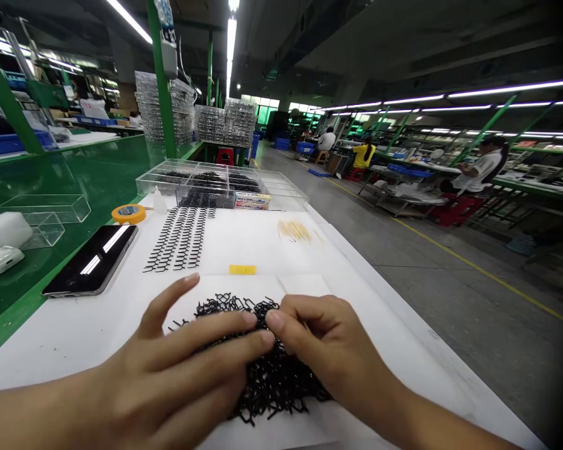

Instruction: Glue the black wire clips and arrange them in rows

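Observation:
Over a heap of small black Y-shaped pieces [281, 381], my two hands meet at their fingertips. My left hand [182, 369] reaches in from the left with one finger raised; two other fingers curve toward the right fingertips, and its thumb is hidden. Thumb and index finger of my right hand [328, 337] are pinched together beside them. Whatever sits between the fingertips is too small or covered to name. Behind the heap lies a yellow strip [243, 270]. Farther back, similar Y-shaped pieces are laid out in neat columns [181, 237], with loose toothpicks [294, 230] to their right.
A phone [91, 259] and an orange tape roll [128, 214] lie along the left of the white table surface [403, 350]. Clear divided trays [281, 187] with black pieces stand at the back beside a small box [252, 200]. Several people sit across the aisle.

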